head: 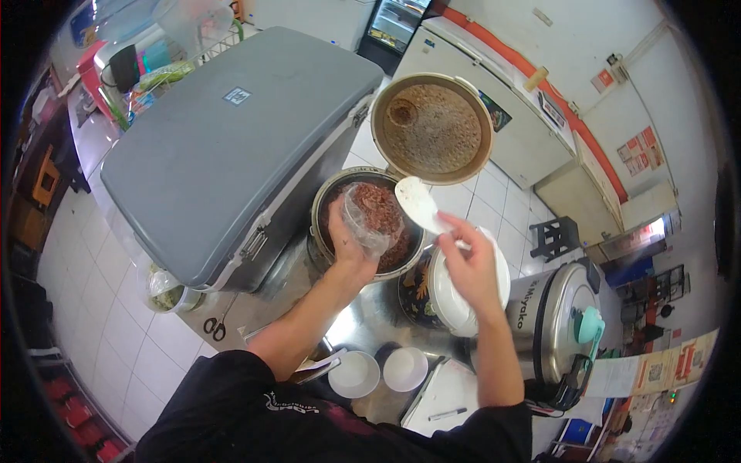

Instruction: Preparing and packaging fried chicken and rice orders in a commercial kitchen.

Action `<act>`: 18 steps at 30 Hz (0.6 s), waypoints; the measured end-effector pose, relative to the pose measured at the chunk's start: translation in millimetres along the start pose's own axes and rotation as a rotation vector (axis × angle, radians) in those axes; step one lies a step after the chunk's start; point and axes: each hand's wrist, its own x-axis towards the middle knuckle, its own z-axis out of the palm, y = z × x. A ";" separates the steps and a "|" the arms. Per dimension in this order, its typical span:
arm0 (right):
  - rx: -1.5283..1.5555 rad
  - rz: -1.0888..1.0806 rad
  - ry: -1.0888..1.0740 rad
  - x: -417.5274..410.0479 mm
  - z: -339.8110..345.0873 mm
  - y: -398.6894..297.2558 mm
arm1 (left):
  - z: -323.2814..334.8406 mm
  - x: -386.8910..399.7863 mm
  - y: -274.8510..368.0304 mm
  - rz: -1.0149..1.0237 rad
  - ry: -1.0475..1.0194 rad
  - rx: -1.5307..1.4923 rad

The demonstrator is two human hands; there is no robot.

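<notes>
In my left hand [350, 246] I hold a clear plastic bag [376, 237] with reddish-brown cooked rice in it. The bag is over an open rice cooker [317, 237], whose pot holds more of the same reddish rice [398, 252]. My right hand [472, 260] grips a white rice paddle [418, 204] by its handle. The paddle's blade is tilted beside the bag, near the pot's right rim, with small bits stuck to it. Behind the pot the cooker's round lid [434, 127] stands raised, its inner face wet and brownish.
A large grey cooler box [243, 139] stands left of the cooker. To the right are a white lidded container [457, 289] and a steel Miyako rice cooker [556, 324]. Two white bowls [354, 374], paper with a marker [447, 414] and scissors [215, 329] lie nearer me.
</notes>
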 end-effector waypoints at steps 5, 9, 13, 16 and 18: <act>0.059 -0.076 0.103 -25.2 67.8 18.0 | 6.1 -2.5 -4.1 0.005 -0.014 -0.020; -0.320 -0.262 0.082 -17.2 66.5 -1.0 | 10.8 -3.9 -1.6 -0.007 0.011 0.146; -0.343 -0.168 -0.145 4.9 35.0 -24.0 | 13.5 2.0 -1.4 -0.006 0.047 0.169; -0.330 -0.159 -0.294 19.8 -0.4 -33.1 | 8.4 4.8 4.0 0.012 0.047 0.163; -0.304 -0.018 -0.320 18.0 -17.1 -48.9 | 25.4 -10.6 7.3 0.000 0.102 0.142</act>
